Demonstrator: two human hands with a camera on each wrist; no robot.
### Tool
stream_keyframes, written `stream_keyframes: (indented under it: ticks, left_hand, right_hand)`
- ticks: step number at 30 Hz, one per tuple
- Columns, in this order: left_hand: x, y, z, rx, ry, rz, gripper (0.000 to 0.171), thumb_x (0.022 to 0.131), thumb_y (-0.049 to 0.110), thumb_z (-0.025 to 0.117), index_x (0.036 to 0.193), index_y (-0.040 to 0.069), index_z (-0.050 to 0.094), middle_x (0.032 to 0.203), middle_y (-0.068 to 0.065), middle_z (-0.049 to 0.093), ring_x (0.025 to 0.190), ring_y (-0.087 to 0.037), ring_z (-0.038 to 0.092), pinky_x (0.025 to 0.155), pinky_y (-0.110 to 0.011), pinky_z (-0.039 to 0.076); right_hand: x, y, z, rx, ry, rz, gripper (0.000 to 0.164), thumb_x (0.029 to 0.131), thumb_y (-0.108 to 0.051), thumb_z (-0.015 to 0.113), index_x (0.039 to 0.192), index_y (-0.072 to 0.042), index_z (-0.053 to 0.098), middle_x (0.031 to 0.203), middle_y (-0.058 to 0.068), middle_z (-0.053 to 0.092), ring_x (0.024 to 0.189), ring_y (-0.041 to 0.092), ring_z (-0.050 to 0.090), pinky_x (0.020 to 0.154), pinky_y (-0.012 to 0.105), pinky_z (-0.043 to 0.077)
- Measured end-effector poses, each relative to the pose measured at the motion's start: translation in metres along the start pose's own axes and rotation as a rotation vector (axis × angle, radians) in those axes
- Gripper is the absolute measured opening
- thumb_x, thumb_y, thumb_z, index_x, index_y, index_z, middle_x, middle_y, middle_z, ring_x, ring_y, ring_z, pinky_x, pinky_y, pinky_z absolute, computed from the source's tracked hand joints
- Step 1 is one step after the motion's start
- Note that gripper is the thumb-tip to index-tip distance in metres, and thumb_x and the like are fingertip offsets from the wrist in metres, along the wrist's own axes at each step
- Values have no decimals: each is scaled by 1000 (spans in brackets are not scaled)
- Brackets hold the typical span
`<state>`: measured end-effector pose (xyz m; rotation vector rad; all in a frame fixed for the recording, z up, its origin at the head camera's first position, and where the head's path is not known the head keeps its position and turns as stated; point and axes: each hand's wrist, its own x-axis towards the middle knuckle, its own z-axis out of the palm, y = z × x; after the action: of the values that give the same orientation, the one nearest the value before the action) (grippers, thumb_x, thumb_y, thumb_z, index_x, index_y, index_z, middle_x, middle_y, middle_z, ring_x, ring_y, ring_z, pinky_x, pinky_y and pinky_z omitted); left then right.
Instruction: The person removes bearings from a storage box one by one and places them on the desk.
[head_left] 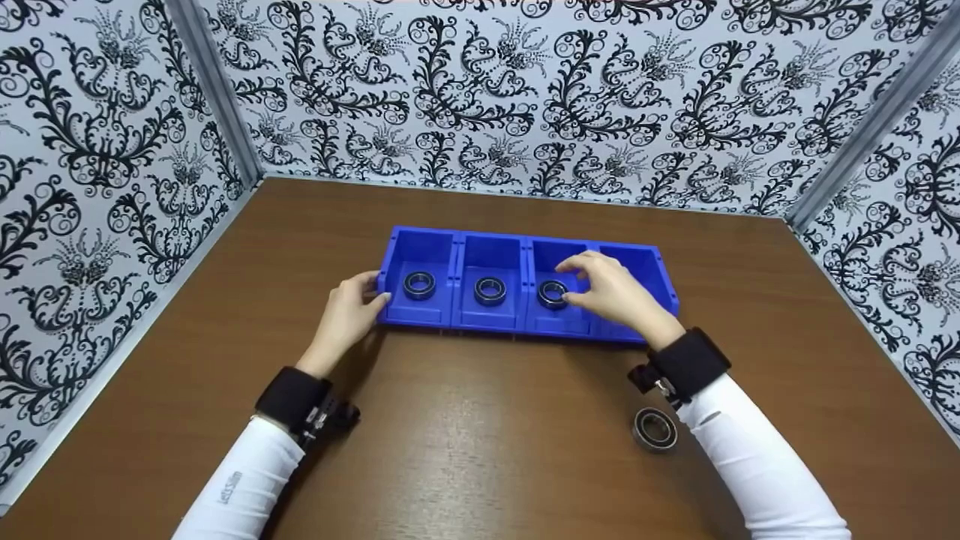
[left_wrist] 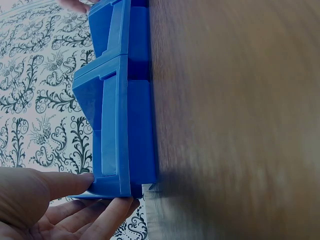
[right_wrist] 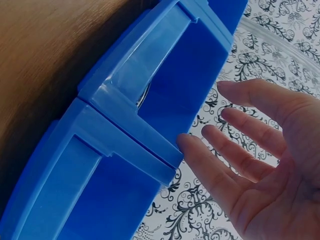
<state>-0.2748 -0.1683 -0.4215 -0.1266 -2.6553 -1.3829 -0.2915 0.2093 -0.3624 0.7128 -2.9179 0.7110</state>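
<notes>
A row of joined blue bins [head_left: 487, 321] stands on the table, divided into compartments. My left hand [head_left: 349, 311] grips its left end wall, thumb on the inner side and fingers outside, as the left wrist view also shows. One ball bearing [head_left: 419, 285] lies in the leftmost compartment, a second bearing [head_left: 490, 291] in the one beside it. In the third compartment sits another bearing [head_left: 546, 298], partly seen in the right wrist view. Just over that compartment, my right hand [head_left: 611, 289] has its fingers spread and holds nothing; the rightmost compartment is partly hidden behind it.
Another bearing [head_left: 655, 430] rests on the brown wooden table [head_left: 465, 435], near the right forearm. Patterned wall panels [head_left: 487, 97] enclose the table at the back and both sides, with grey metal posts [head_left: 217, 90] at the corners.
</notes>
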Motion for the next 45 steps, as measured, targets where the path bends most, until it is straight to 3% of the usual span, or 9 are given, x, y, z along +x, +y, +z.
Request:
stream_keyframes:
  ticks: [7, 15, 29, 45]
  left_hand:
    - [0, 1, 1, 5, -2, 3, 46, 98, 4, 62, 139, -14, 53, 133, -34, 63, 123, -44, 66, 107, -52, 53]
    - [1, 0, 1, 12, -14, -8, 46, 99, 5, 62, 140, -14, 53, 134, -34, 63, 125, -44, 65, 108, -52, 53]
    - [2, -2, 0, 21, -8, -3, 45, 99, 5, 62, 139, -13, 54, 134, -34, 63, 124, -44, 66, 107, -52, 53]
    - [1, -1, 1, 13, -5, -13, 45, 98, 5, 62, 139, -12, 54, 133, -33, 64, 123, -44, 66, 108, -52, 53]
  right_hand:
    - [10, 0, 5, -20, -43, 9, 44, 86, -7, 75, 128, 4, 67, 129, 23, 68, 111, 41, 63, 100, 55, 50]
    - [20, 1, 10, -56, -90, -1, 46, 85, -5, 73, 129, 6, 65, 132, 26, 67, 127, 44, 59, 117, 61, 38]
    - [37, 1, 22, -103, -148, 34, 50, 83, -5, 70, 131, 10, 63, 133, 29, 66, 130, 46, 59, 115, 55, 45]
    - [45, -1, 34, -171, -215, 102, 54, 80, -5, 69, 132, 11, 61, 133, 32, 65, 128, 47, 60, 112, 57, 47]
